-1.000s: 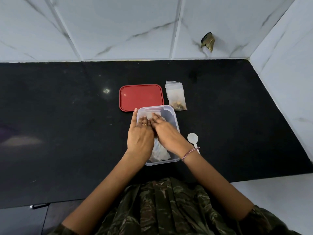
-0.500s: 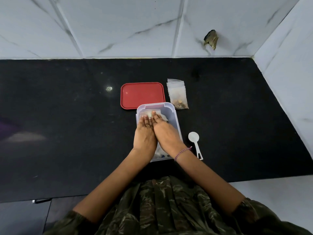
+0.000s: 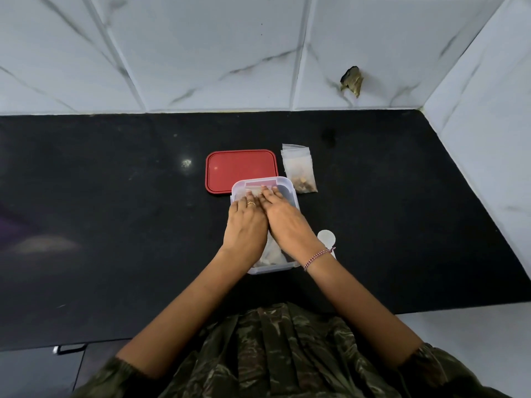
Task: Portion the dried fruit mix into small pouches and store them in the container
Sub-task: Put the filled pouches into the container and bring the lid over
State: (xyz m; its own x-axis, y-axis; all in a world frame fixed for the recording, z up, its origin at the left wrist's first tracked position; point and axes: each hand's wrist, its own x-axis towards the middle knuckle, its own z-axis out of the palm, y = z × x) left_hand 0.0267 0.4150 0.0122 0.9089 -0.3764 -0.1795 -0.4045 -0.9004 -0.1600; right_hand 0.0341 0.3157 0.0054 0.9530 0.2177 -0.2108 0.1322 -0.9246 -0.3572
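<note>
From the head view, a clear rectangular plastic container (image 3: 270, 268) stands on the black stone countertop (image 3: 115, 225), close in front of the person. Both hands lie side by side inside it, palms down. The left hand (image 3: 245, 228), with a gold ring (image 3: 250, 203) on one finger, has its fingers stretched flat and grasps nothing. The right hand (image 3: 287, 222) is flat too, its fingers laid out over the contents near the far end and gripping nothing. A red-and-white braided bracelet (image 3: 317, 258) sits on the right wrist.

Under the hands, small clear filled pouches (image 3: 271, 254) show through at the near end of the container; how many there are cannot be told.

The red rectangular plastic lid (image 3: 238, 169) lies flat on the counter just behind the container, its near right corner hidden behind the container's far rim. Just to the right of the lid lies a small stack of clear zip pouches (image 3: 298, 168), the top one with brown dried fruit mix gathered in its lower end. A white plastic spoon (image 3: 326, 238) rests on the counter just right of the container, its handle hidden behind the right wrist.
</note>
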